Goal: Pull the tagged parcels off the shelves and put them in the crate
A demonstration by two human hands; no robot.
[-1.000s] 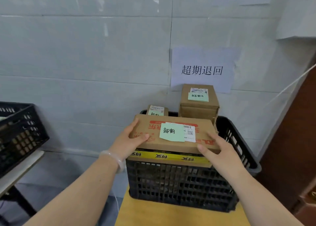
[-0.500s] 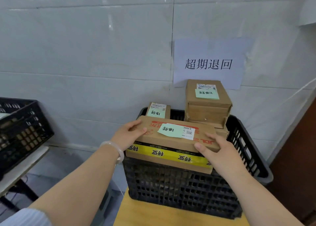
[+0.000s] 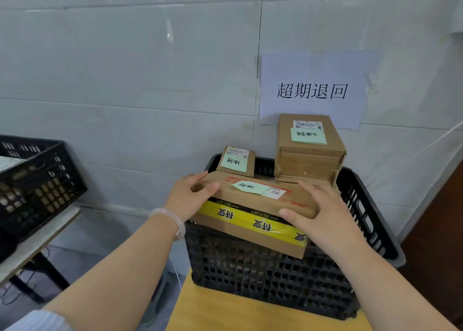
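A flat cardboard parcel [image 3: 250, 201] with a green tag [image 3: 248, 187] lies on top of a yellow-taped box [image 3: 245, 221] inside the black crate [image 3: 263, 268]. My left hand [image 3: 189, 196] grips its left end, thumb on top. At the parcel's right front corner my right hand [image 3: 323, 213] holds on, fingers on top and thumb on the front face. Behind it in the crate are a small tagged parcel [image 3: 236, 160] and a taller tagged parcel [image 3: 309, 155], both with green tags.
The crate sits on a yellow tabletop [image 3: 250, 313] against a white tiled wall with a paper sign [image 3: 312, 90]. A second black crate [image 3: 37, 183] stands on a grey table at the left. A brown door [image 3: 441, 230] is at the right.
The flat parcel has come down and moved further over the crate, now lying on the yellow-taped box. Both hands stayed on its ends.
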